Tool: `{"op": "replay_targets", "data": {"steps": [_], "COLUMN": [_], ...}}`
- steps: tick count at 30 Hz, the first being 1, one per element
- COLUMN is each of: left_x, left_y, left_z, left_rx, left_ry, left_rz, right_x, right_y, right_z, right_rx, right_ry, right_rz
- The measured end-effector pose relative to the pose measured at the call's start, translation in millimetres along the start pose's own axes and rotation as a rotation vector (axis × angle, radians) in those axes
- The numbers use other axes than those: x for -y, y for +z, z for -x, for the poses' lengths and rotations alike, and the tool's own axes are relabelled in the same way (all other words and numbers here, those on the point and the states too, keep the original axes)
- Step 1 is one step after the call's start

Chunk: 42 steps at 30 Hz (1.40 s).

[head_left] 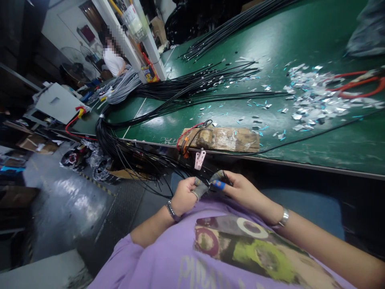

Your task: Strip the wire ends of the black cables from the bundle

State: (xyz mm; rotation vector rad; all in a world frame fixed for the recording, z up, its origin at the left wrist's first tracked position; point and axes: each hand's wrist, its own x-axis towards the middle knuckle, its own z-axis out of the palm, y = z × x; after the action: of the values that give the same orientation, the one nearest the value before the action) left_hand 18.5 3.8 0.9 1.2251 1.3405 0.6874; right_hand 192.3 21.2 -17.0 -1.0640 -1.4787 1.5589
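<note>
My left hand (187, 193) and my right hand (233, 185) meet in front of my body, just below the table edge. Both are closed in a pinch, with grey covers on some fingertips and blue tape on a right finger. Between them is the end of a thin black cable, with a small pale stripped tip; its exact form is too small to make out. Loose black cables (156, 170) hang over the edge to the left of my hands. Above them, a pink clip (199, 159) hangs from a wooden block (234, 139) at the table's front edge.
The green table (270, 36) carries black cable bundles (168, 90), grey cables (124, 85) and a pile of foil scraps (313, 96). An orange-red cord (355, 94) lies at the right. A person in white (113, 60) is at the far left, near a fan (76, 66).
</note>
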Motion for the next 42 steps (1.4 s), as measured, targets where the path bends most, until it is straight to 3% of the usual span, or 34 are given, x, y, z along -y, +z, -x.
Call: {"op": "replay_targets", "data": {"steps": [12,17,24,42], "left_x": [1.7,2.0,-3.6,-2.5], "left_y": [-1.2,-1.7,0.1,1.0], "left_z": [0.0,0.0,2.1,1.0], "left_rx": [0.02,0.075,0.116,0.133], "left_ry": [-0.039,-0.079,-0.059,-0.081], "left_rz": [0.037,0.033,0.04,0.049], "right_x": [-7.7,-4.3,0.9,-8.3], "right_y": [8.1,5.7,3.9,7.1], "right_z": [1.8,-0.1,0.7,-2.3], "right_rx": [-0.019,-0.014,0.046,0.038], "right_ry": [0.238,0.255,0.138,0.352], "right_rz": [-0.371,-0.365,-0.212,-0.45]}}
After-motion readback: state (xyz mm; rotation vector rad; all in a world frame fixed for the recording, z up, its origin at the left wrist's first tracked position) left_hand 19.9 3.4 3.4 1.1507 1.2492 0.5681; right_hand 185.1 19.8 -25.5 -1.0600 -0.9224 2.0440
